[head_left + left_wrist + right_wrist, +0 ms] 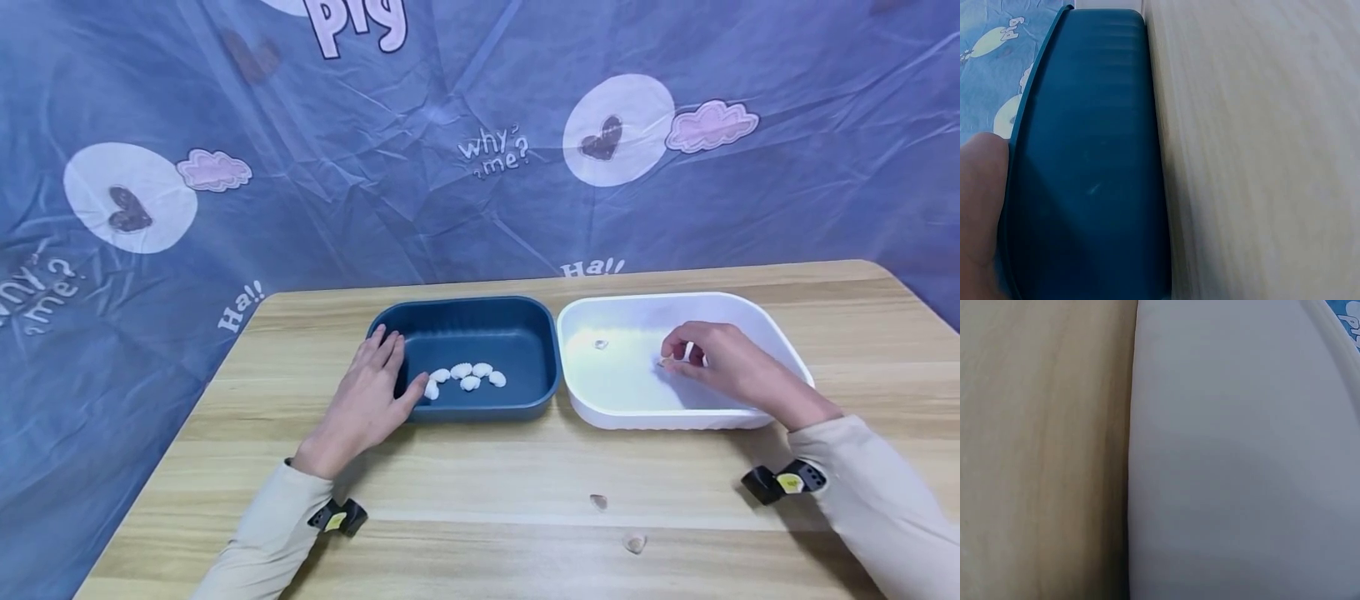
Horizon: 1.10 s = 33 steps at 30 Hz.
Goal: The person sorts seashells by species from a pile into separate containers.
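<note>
My left hand (367, 392) rests over the left end of a dark blue tray (540, 358), fingers spread and fairly straight. In the left wrist view its thumb (982, 206) lies along the tray's rim. Several white seashells (461, 371) lie inside that tray, the nearest by the thumb tip. Over the white tray (585, 400), my right hand (712, 358) pinches a small seashell (663, 363) between thumb and fingers, low near the tray floor. Most of this shell is hidden by the fingertips. Another pale shell (601, 344) lies in the white tray, left of the hand.
Both trays stand side by side on a light wooden table (480, 475). In front of them lie a brownish shell piece (597, 502) and a pale shell (634, 543). A blue printed cloth (420, 208) hangs behind the table. Outer tray walls fill much of both wrist views.
</note>
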{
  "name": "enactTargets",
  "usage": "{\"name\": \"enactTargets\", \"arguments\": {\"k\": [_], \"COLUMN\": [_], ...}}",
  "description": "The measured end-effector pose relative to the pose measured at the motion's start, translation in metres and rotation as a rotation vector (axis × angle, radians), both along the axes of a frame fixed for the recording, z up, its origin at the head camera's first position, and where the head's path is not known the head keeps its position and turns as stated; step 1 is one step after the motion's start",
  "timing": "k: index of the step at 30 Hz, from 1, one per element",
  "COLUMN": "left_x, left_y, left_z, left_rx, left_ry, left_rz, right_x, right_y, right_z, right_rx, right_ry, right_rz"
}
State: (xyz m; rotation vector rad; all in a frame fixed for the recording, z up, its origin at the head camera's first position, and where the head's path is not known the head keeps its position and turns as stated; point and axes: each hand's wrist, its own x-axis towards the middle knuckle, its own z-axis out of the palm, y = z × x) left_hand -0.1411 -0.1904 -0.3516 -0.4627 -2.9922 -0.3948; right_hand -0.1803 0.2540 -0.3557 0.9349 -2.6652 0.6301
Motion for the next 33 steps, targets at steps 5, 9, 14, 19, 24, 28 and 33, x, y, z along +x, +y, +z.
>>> {"name": "enactTargets", "arguments": {"k": [5,9,14,19,24,28,33], "left_x": [0.001,0.002,0.002,0.002,0.001,0.000,0.000], "left_y": [0.000,0.001,0.002,0.004,0.005,0.004,0.000], "left_z": [0.000,0.000,0.000,0.001,0.002,0.002,0.002], "left_rx": [-0.007,-0.007,-0.003,-0.006,-0.002,0.002,-0.005], "left_ry": [0.000,-0.002,-0.004,-0.005,-0.007,-0.006,-0.003], "left_rz": [-0.003,-0.010,-0.011,-0.016,-0.018,-0.015,-0.006], "right_x": [-0.001,0.000,0.002,0.015,0.047,0.078,0.102], "right_y": [-0.004,-0.006,-0.007,-0.003,-0.006,-0.013,-0.028], "right_z": [-0.001,-0.001,0.005,0.022,0.037,0.040,0.028], "right_rx": [0.019,0.040,0.057,-0.018,-0.118,-0.151,-0.153], "right_ry": [-0.068,-0.141,-0.110,0.162,0.254,0.205,0.066], "right_rz": [0.019,0.016,-0.006,-0.006,0.119,0.215,0.331]}}
